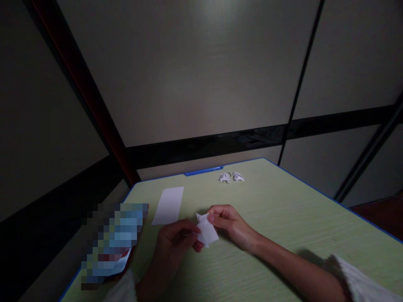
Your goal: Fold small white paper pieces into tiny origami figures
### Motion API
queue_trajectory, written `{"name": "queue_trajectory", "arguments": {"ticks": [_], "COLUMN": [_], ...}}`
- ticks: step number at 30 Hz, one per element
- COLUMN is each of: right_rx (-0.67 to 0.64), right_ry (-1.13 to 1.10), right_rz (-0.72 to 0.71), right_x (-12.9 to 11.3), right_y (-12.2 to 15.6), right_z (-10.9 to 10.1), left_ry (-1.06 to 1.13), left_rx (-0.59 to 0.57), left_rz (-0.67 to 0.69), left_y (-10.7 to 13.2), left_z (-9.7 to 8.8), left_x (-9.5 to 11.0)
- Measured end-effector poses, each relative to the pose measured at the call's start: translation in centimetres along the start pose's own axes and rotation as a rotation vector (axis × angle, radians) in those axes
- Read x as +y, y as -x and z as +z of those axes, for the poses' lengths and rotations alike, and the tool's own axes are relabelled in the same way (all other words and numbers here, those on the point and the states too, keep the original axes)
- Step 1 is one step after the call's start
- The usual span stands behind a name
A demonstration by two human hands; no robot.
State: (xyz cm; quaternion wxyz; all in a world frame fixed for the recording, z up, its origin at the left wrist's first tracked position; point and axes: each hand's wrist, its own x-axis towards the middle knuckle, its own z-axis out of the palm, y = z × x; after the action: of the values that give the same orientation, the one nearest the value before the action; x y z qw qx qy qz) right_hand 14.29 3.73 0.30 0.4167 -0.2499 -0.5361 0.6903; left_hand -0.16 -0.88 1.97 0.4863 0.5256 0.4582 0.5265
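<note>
A small folded piece of white paper [208, 233] is held between my two hands, above the near middle of the table. My left hand [176, 237] pinches its left edge between thumb and fingers. At the paper's upper right, my right hand [227, 220] grips it with thumb and bent fingers. A pointed flap sticks up at its top left. Beyond my left hand lies a flat white sheet of paper [168, 205]. Two small folded paper figures [224, 177] stand side by side near the far edge.
The pale green table [283, 209] has a blue rim and a blue strip [204, 170] at its far edge. A flat object with a blurred-out surface [119, 239] lies at the left edge. Wardrobe-like panels [201, 84] rise behind the table.
</note>
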Motion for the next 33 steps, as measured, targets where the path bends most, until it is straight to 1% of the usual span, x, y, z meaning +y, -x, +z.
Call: {"name": "queue_trajectory", "arguments": {"ticks": [6, 9, 11, 14, 17, 20, 23, 29, 33], "right_rx": [0.006, -0.044, -0.071, -0.053, -0.052, -0.047, -0.041, -0.058, -0.063], "right_ry": [-0.033, -0.053, -0.019, 0.039, 0.052, 0.051, 0.031, -0.023, -0.045], "right_rz": [-0.003, 0.011, 0.030, 0.060, 0.062, 0.065, 0.084, 0.113, 0.107], "right_x": [0.1, 0.1, 0.0, -0.1, -0.2, -0.3, -0.3, -0.2, -0.2], "right_y": [0.1, 0.2, 0.3, 0.4, 0.4, 0.4, 0.3, 0.3, 0.4], "right_z": [0.0, 0.4, 0.7, 1.2, 1.2, 1.0, 0.9, 0.9, 0.8], "left_ry": [0.011, -0.034, -0.053, -0.063, -0.073, -0.060, -0.061, -0.110, -0.099], "left_rx": [0.015, 0.033, 0.032, 0.003, -0.005, -0.021, -0.027, 0.007, 0.024], "left_rz": [0.005, -0.009, -0.003, 0.022, 0.065, 0.119, 0.143, 0.132, 0.114], "left_y": [-0.1, -0.1, -0.1, -0.2, -0.5, -0.7, -0.6, -0.3, -0.2], "left_z": [0.1, 0.2, 0.2, 0.2, 0.2, 0.2, 0.3, 0.6, 0.7], "left_x": [0.2, 0.4, 0.3, -0.1, -0.5, -0.4, 0.0, 0.7, 0.8]}}
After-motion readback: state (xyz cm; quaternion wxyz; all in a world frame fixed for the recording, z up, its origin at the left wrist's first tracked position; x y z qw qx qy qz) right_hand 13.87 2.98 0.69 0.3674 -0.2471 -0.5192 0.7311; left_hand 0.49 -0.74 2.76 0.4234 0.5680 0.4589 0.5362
